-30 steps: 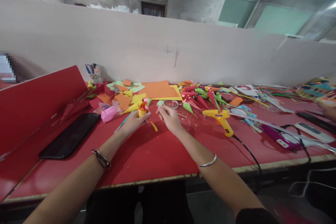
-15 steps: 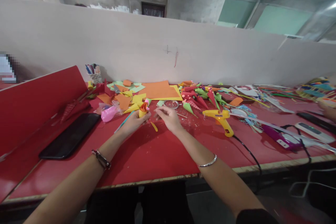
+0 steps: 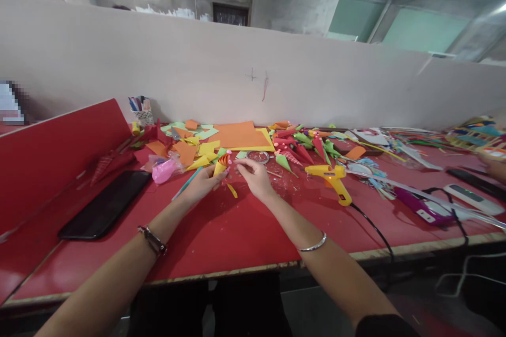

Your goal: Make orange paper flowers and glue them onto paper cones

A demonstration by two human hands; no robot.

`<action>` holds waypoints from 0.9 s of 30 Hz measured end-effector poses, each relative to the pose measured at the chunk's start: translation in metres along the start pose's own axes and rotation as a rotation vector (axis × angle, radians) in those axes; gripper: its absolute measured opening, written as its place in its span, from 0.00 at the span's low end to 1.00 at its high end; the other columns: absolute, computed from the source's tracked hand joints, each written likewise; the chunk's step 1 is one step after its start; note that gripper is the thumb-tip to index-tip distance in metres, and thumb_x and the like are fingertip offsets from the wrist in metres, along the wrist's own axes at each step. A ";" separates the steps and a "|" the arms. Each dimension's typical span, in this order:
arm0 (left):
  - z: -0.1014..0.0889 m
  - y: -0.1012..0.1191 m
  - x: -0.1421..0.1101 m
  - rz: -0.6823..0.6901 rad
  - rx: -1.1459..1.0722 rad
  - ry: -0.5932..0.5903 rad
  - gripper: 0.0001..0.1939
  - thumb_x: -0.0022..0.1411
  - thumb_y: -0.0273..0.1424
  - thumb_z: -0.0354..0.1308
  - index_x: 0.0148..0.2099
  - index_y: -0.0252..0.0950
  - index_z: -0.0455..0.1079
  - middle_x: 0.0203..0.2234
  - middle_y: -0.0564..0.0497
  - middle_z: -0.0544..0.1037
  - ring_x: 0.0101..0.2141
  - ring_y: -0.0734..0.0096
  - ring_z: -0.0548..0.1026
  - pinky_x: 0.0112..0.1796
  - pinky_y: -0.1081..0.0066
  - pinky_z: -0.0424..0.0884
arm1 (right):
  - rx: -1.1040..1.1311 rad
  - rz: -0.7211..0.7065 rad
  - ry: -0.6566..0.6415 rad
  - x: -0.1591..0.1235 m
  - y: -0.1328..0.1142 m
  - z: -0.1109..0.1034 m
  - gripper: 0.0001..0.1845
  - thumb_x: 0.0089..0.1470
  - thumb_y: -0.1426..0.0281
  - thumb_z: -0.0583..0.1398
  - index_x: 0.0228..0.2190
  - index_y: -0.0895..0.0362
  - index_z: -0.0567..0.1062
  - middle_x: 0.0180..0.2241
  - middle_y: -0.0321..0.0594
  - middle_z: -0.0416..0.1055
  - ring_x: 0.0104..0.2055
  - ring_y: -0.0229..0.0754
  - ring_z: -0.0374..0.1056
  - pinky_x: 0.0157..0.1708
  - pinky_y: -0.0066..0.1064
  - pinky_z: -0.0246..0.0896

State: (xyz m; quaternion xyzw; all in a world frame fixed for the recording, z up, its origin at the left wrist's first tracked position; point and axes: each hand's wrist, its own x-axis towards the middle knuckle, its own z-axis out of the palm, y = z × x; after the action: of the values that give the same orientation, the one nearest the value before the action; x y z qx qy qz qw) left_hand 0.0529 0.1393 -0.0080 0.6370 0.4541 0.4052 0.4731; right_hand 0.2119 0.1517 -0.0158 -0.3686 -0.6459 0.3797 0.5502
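Observation:
My left hand (image 3: pixel 201 182) pinches a small yellow and orange paper cone (image 3: pixel 220 164) and holds it tilted just above the red table (image 3: pixel 237 231). Beside it, my right hand (image 3: pixel 255 176) has its fingers curled together close to the cone's top; what they hold, if anything, is too small to see. A yellow paper strip (image 3: pixel 232 190) lies on the table between the hands. Behind them are a small round clear dish (image 3: pixel 258 156) and a heap of finished red, green and orange cones (image 3: pixel 300 145).
A yellow glue gun (image 3: pixel 332 177) with a black cord lies right of my hands. Orange and yellow paper sheets (image 3: pixel 239 135), a pink object (image 3: pixel 163 170), a pen cup (image 3: pixel 142 111) and a black phone (image 3: pixel 105 204) lie around. Another person's hand (image 3: pixel 492 167) is at the far right.
My left hand has tipped the cone to the right and lifted it slightly. My right hand has moved a little closer to the cone's top.

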 end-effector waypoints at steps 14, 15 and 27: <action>0.002 0.004 0.000 0.075 0.164 0.096 0.14 0.51 0.39 0.54 0.23 0.34 0.60 0.13 0.59 0.57 0.16 0.81 0.53 0.18 0.77 0.49 | 0.078 -0.011 0.036 0.001 -0.002 0.001 0.07 0.45 0.66 0.58 0.27 0.57 0.70 0.25 0.36 0.69 0.28 0.35 0.66 0.31 0.29 0.63; 0.002 0.002 0.001 0.073 0.181 0.079 0.13 0.51 0.39 0.53 0.23 0.34 0.60 0.14 0.59 0.58 0.16 0.81 0.54 0.18 0.77 0.50 | 0.088 -0.018 0.051 0.002 -0.001 0.001 0.08 0.45 0.66 0.57 0.29 0.57 0.70 0.28 0.37 0.70 0.31 0.36 0.67 0.34 0.30 0.63; 0.001 -0.007 0.000 0.152 0.454 0.071 0.12 0.50 0.38 0.52 0.21 0.35 0.60 0.14 0.58 0.58 0.18 0.78 0.55 0.20 0.76 0.47 | -0.306 -0.379 0.093 -0.007 -0.031 -0.007 0.06 0.50 0.67 0.56 0.29 0.51 0.74 0.34 0.38 0.66 0.39 0.40 0.63 0.42 0.35 0.58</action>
State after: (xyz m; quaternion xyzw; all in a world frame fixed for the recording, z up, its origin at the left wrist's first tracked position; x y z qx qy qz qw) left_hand 0.0524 0.1404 -0.0148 0.7446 0.5007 0.3493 0.2700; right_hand 0.2176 0.1324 0.0098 -0.3371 -0.7273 0.1501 0.5786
